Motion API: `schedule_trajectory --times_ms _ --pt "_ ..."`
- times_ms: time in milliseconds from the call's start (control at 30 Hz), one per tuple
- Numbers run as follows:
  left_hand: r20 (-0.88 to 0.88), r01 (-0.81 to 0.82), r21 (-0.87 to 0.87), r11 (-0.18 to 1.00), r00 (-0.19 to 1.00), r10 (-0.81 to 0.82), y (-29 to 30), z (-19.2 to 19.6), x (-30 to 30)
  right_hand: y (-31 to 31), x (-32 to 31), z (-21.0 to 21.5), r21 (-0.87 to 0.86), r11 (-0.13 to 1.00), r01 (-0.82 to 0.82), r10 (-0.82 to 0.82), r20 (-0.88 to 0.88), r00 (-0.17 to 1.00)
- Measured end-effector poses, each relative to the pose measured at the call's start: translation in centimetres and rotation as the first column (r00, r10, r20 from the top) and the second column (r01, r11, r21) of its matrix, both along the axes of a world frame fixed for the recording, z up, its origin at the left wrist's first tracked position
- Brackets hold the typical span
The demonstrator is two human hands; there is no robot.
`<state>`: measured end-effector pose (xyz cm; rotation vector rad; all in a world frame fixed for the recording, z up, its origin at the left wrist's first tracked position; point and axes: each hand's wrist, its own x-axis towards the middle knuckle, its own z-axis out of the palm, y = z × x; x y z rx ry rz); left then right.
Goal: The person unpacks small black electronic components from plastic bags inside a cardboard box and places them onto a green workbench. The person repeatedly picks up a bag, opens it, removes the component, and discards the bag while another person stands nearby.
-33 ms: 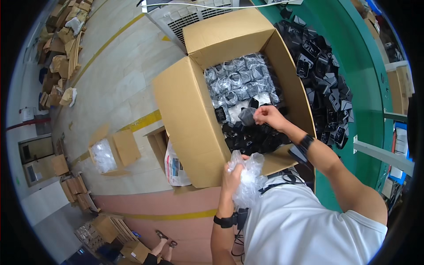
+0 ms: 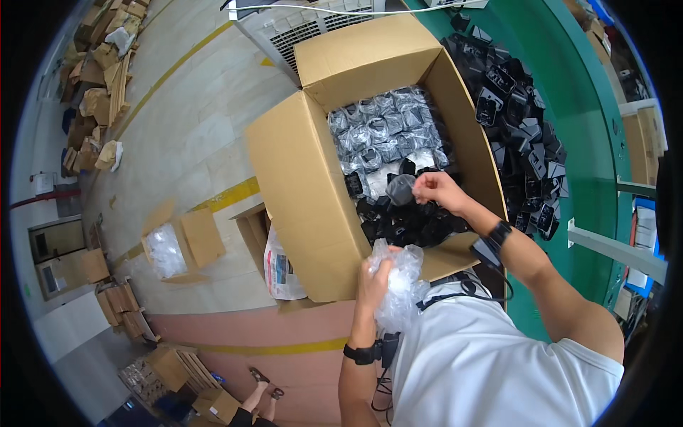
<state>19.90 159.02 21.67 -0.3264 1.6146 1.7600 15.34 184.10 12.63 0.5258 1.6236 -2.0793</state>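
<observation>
My left hand [image 2: 375,282] is closed around a bunch of clear plastic bags [image 2: 403,285] at the near edge of a large open carton [image 2: 300,203]. Inside the carton, my right hand [image 2: 442,193] has its fingertips pinched together. A dark part in a translucent bag [image 2: 400,190] lies right at those fingertips; whether they grip its edge is hard to see. Rows of plastic-wrapped dark parts [image 2: 384,128] fill the carton's far side. Loose black parts [image 2: 405,222] lie heaped in its near side, below my right hand.
Many black parts [image 2: 523,142] are piled on a green surface [image 2: 583,142] right of the carton. A smaller carton of clear plastic [image 2: 167,250] stands on the floor to the left. A grey grilled unit [image 2: 306,32] is behind. Another person's legs [image 2: 257,398] show at lower left.
My right hand has shifted slightly right, and a little more of the bagged part shows beside its fingertips. The left hand stays in place with the bags.
</observation>
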Motion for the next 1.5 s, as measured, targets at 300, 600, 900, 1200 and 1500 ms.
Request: schedule_trajectory --times_ms 300,600,900,1200,1500 --pt "-0.094 0.222 -0.264 0.939 0.963 -0.254 3.7 -2.8 -2.7 0.5 4.3 9.1 -0.087 0.928 -0.361 0.349 -0.131 0.928" --pt "-0.202 0.224 -0.348 0.910 0.930 -0.306 2.0 -2.3 -0.4 2.9 1.5 4.7 0.100 0.933 -0.345 0.359 -0.196 0.913" --pt "-0.346 0.307 -0.414 0.857 0.818 -0.460 0.4 0.5 1.6 -8.3 -9.1 -9.8 0.794 0.350 -0.496 0.510 0.282 0.812" --pt "-0.427 0.077 -0.286 0.955 0.882 -0.199 -1.0 0.9 1.6 -11.2 -5.8 -13.3 0.664 0.537 -0.520 0.306 0.421 0.854" --pt "-0.265 0.027 -0.323 0.946 0.957 -0.117 -0.3 -1.4 -0.7 -2.1 0.4 0.0 -0.157 0.960 -0.232 0.256 0.152 0.955"
